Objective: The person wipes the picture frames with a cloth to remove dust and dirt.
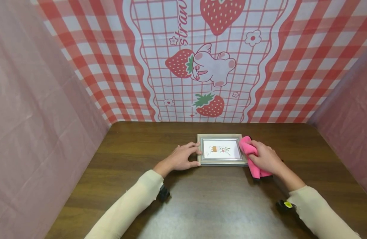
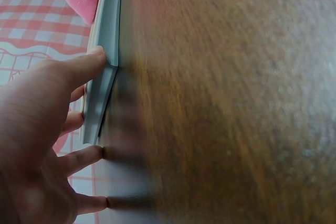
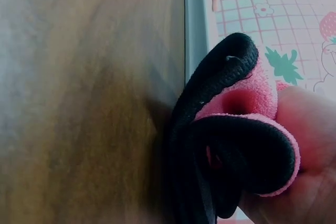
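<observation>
Cream sleeves (image 1: 132, 202) overhang the counter (image 1: 207, 202); the left grip (image 1: 181, 158), loosely spread, touches a picture frame (image 1: 221, 149); the right grip (image 1: 264, 157) clasps pink cloth (image 1: 255, 170).

- Cloth (image 1: 256, 168) in the right hand (image 1: 264, 157): bright pink on its fuzzy face, black on its edging and backing.
- Frame (image 1: 220, 136) under the left hand (image 1: 181, 158): pale beige-grey border, grey-blue outer side.
- Picture (image 1: 215, 149) between the hands: white, with an orange-brown figure, green leaves and touches of red.
- Table (image 1: 201, 205) beneath both hands: dark brown wood grain.
- Sleeves (image 1: 132, 200) behind both hands: plain cream.
- Backdrop (image 1: 154, 71) beyond the hands: red-and-white gingham, white centre with red grid, green-leaved red strawberries (image 1: 211, 107).
- Side drapes (image 1: 45, 116) flanking the hands: dusty pink.
</observation>
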Motion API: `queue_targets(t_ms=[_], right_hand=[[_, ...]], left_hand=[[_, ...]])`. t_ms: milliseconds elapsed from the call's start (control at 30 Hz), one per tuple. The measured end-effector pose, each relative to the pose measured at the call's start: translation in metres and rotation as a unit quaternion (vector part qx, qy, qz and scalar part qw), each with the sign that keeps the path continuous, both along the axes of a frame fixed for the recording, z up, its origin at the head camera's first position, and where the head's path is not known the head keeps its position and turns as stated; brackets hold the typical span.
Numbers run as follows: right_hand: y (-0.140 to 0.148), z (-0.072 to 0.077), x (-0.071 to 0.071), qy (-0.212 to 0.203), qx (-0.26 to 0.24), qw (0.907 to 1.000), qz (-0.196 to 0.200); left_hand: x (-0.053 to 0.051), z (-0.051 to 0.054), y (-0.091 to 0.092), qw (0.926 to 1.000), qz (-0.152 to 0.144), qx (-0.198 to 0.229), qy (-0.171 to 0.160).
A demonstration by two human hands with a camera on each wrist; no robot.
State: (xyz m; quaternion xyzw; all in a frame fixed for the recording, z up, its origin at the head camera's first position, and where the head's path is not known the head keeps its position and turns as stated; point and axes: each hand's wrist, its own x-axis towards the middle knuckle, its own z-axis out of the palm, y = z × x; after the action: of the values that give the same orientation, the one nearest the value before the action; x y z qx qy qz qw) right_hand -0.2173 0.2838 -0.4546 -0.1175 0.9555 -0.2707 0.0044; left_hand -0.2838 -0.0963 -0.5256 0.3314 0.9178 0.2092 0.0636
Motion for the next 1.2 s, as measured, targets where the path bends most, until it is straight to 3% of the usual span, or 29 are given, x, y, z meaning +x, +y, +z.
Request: queue_targets(t_ms=[267,700,900,1067,1200], right_hand=[[0.0,0.0,0.004,0.004,-0.002,1.0,-0.001],[0.0,0.0,-0.001,-0.003,-0.012,0.9999,0.001],[0.001,0.0,-0.007,-0.008,-0.019,0.9998,0.007],[0.001,0.001,-0.016,-0.006,-0.024,0.9996,0.011],[0.001,0.002,-0.024,-0.006,-0.027,0.9995,0.013]], left_hand=[[0.0,-0.002,0.0,1.0,-0.003,-0.004,0.009],[0.0,-0.001,-0.002,1.0,-0.003,0.008,0.001],[0.001,0.001,-0.002,0.9998,-0.001,0.02,-0.005],[0.005,0.011,-0.001,0.9995,-0.003,0.028,-0.015],[0.002,0.005,-0.002,0.9995,-0.006,0.028,-0.012]])
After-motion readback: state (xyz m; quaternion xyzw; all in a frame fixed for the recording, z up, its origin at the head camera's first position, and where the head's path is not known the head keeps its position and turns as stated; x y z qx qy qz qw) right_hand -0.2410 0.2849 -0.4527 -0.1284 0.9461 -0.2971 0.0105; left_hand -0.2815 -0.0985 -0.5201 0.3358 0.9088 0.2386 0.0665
